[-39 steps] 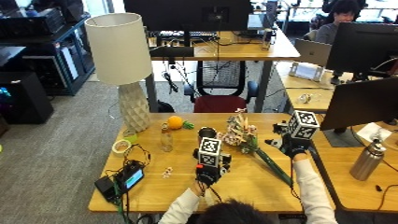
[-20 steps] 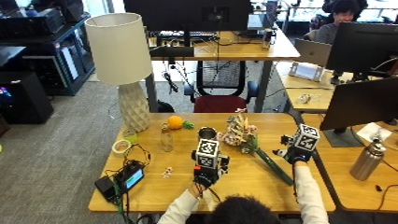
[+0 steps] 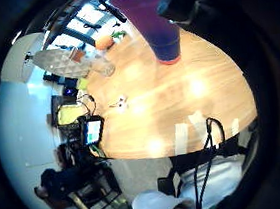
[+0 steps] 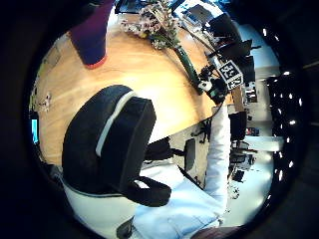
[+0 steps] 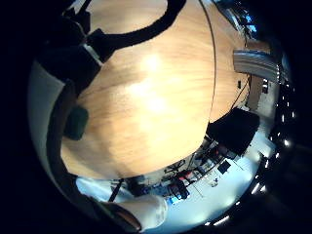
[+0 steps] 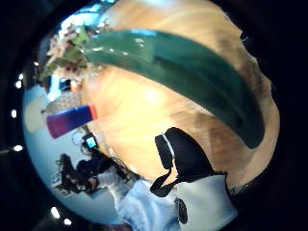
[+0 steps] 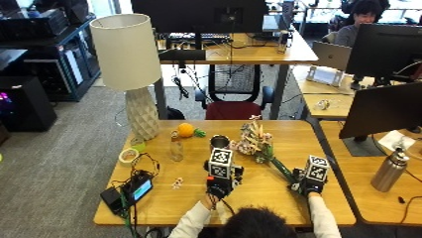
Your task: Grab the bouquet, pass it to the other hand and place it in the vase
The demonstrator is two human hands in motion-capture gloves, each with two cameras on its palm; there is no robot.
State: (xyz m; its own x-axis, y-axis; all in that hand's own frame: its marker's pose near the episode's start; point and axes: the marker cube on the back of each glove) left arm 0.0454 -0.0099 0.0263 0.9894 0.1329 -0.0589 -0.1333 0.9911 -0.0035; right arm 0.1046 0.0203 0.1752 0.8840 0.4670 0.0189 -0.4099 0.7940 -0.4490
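The bouquet [image 7: 256, 140] lies on the wooden table [image 7: 264, 198], pale flowers toward the far side, green wrapped stems [image 7: 284, 171] running to the near right. My right hand [image 7: 306, 188] hovers at the stem end, fingers relaxed; the thumb side palm view shows the green stems [image 6: 192, 82] close, with the thumb [image 6: 178, 154] apart from them. A dark vase [image 7: 219, 143] stands upright left of the flowers. My left hand [image 7: 220, 187] hangs just in front of the vase [image 3: 159, 27] and holds nothing, its thumb [image 4: 114, 144] bent loosely.
A tall lamp [image 7: 129, 64] stands at the far left corner. Beside it are an orange [image 7: 185, 130], a small glass bottle [image 7: 176, 147] and a tape roll [image 7: 129, 155]. A small screen device [image 7: 137, 189] lies near left. A metal flask [image 7: 390, 171] stands on the right desk.
My right hand has moved toward me along the bouquet, from beside the flowers down to the stem end. The left hand has stayed about where it was.
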